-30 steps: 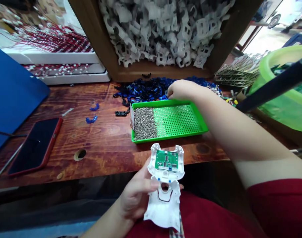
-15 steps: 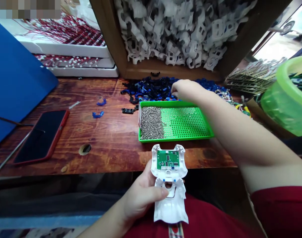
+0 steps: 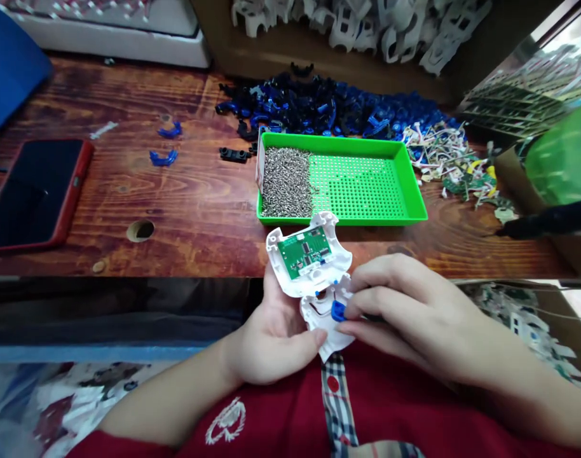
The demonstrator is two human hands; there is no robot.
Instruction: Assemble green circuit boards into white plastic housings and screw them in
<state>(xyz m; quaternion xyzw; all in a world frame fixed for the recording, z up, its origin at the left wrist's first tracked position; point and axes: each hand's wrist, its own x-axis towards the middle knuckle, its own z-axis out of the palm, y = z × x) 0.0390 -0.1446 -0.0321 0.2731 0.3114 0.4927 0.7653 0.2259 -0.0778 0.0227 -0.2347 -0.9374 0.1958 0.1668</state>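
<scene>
My left hand (image 3: 276, 337) is closed around a white plastic housing (image 3: 295, 283), made of two joined white shells, in front of the table edge. A green circuit board (image 3: 304, 251) sits in the upper shell. In my right hand (image 3: 395, 312) a small blue plastic piece (image 3: 338, 311) is pinched, right over the lower shell. Whether the piece touches the shell I cannot tell. Beyond the housing stands a green tray (image 3: 381, 222), its left part filled with small metal screws (image 3: 287, 183).
Behind the tray lies a heap of blue and black plastic parts (image 3: 328, 105). Small wired parts (image 3: 443, 149) are piled to the right, near a dark screwdriver-like tool (image 3: 548, 218). A phone (image 3: 30, 191), two loose blue pieces (image 3: 163, 158) and a table hole (image 3: 140, 230) are left.
My right hand has come back from the blue and black heap to the housing, bringing a blue piece. The housing has tilted in my left hand. The view has dipped downward.
</scene>
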